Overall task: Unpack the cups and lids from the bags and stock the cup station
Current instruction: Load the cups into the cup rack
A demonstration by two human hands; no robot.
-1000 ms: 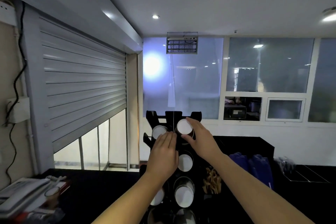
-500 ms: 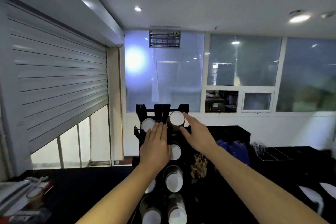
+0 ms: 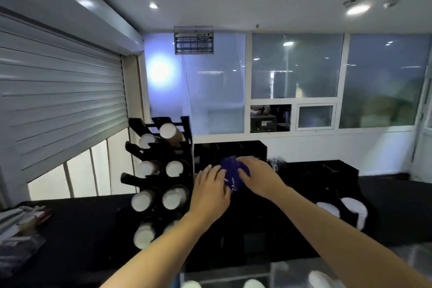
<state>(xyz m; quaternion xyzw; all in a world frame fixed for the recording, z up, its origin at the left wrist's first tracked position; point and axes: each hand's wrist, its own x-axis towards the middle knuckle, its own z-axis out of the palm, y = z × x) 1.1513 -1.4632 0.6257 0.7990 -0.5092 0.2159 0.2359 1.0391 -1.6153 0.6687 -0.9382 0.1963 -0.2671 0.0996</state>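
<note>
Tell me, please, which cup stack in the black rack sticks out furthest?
The top-right stack: its brown side shows past the rack, while the others show little beyond white ends.

Pressing left hand (image 3: 211, 190) against blue bag (image 3: 230, 170) just right of black cup rack (image 3: 161, 151), right hand (image 3: 254, 176) curled over bag's top. In rack's slots, cups (image 3: 174, 197) lying white ends outward. Well right of rack, two white stacks (image 3: 353, 211).

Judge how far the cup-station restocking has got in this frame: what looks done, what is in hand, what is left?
Done: the black rack holds cup stacks in most visible slots. In hand: the left hand touches and the right hand curls over a blue bag beside the rack. Left: probably emptying that bag; the white stacks on the right may need placing too.
</note>
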